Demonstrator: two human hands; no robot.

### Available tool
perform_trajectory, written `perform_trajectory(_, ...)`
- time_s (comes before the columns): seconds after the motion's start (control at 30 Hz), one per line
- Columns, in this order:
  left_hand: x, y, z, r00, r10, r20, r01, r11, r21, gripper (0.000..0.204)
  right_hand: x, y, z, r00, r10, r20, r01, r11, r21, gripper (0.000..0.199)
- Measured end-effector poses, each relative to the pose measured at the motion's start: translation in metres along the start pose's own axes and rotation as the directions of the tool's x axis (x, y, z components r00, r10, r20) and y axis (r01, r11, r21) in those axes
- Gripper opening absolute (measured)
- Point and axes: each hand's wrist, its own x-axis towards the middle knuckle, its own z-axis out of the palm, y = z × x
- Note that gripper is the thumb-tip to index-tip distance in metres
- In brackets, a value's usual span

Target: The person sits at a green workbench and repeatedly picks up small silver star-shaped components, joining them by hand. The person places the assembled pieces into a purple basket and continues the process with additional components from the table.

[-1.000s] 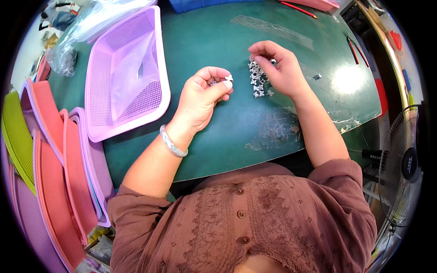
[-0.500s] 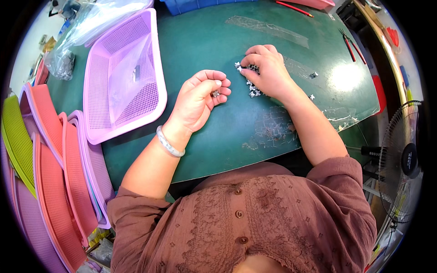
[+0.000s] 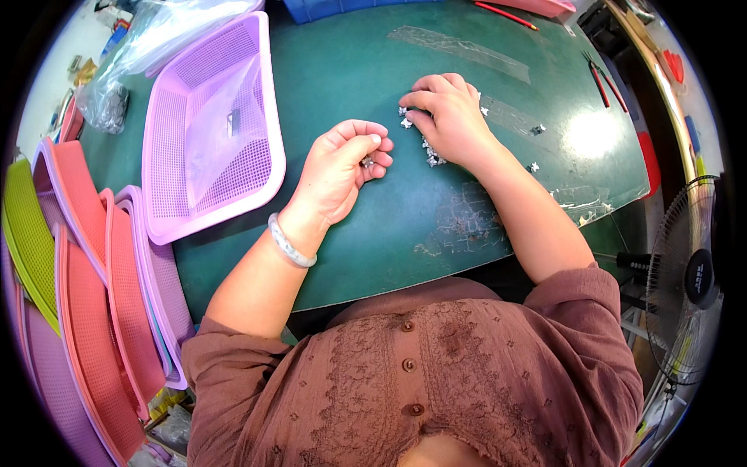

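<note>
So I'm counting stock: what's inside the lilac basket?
The lilac basket holds a clear plastic bag with one small dark part showing; anything beneath the bag is hidden.

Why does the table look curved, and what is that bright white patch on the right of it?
In the head view the fisheye lens bends the green table's straight edges toward the black rim. The white patch is glare from a light overhead. The hands and the small metal parts are sharp, without blur.
</note>
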Motion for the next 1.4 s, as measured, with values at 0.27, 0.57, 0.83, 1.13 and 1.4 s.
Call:
perform_trajectory(0.27, 0.000, 0.001, 0.001, 1.000, -0.002, -0.017, 0.002, 1.000, 0.003, 0.011, 0.003, -0.001, -0.011, 0.997, 0.046, 0.063, -0.069, 0.904, 0.423, 0.010)
perform_trajectory(0.57, -0.003, 0.002, 0.004, 1.000, -0.028, 0.001, 0.028, 0.998, 0.060, 0.015, -0.003, -0.015, -0.014, 0.992, -0.058, 0.116, -0.029, 0.769, 0.639, 0.011)
perform_trajectory(0.83, -0.003, 0.002, 0.003, 0.999, -0.032, 0.020, 0.030, 0.996, 0.089, 0.014, -0.004, -0.017, -0.016, 0.983, -0.060, 0.176, -0.074, 0.742, 0.666, 0.013)
perform_trajectory(1.13, -0.003, 0.001, 0.005, 1.000, 0.017, 0.026, -0.020, 0.992, 0.126, 0.014, -0.004, -0.021, -0.016, 0.978, 0.020, 0.207, -0.169, 0.658, 0.734, 0.014)
perform_trajectory(1.4, -0.003, 0.001, 0.004, 0.998, 0.051, 0.027, -0.055, 0.986, 0.155, 0.014, -0.005, -0.021, -0.015, 0.982, 0.002, 0.191, -0.151, 0.619, 0.771, 0.015)
